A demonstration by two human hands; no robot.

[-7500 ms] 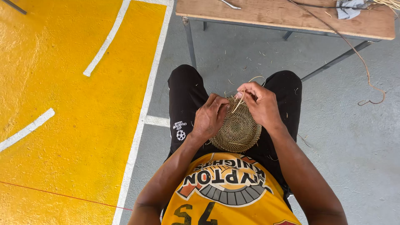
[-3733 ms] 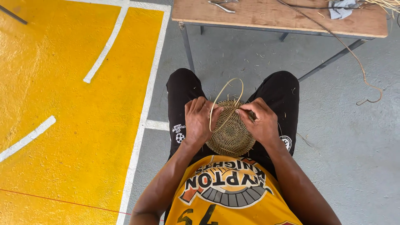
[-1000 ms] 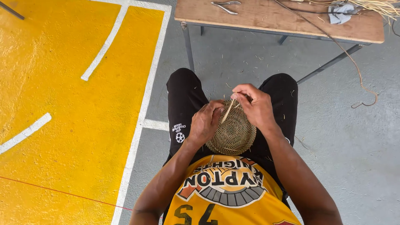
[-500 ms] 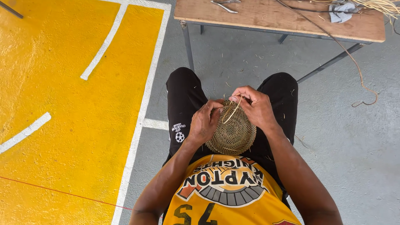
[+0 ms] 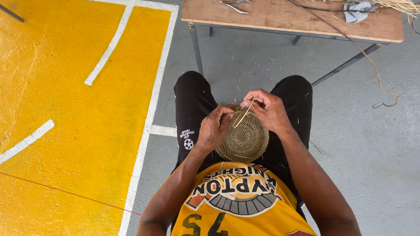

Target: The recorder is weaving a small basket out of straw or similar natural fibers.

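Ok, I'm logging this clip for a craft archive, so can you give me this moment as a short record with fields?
Setting: person seated, grey floor with yellow painted area
Left hand: grips the left edge of a round woven disc on the lap
Right hand: at the disc's top edge, fingers pinching a pale strand
Table: wooden top, ahead of the knees; holds pliers, grey cloth, loose straw

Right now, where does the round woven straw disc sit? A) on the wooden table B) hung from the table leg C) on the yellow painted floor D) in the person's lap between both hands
D: the round woven straw disc rests over the black-trousered lap, the left hand gripping its edge and the right hand pinching a pale straw strand at its top rim.
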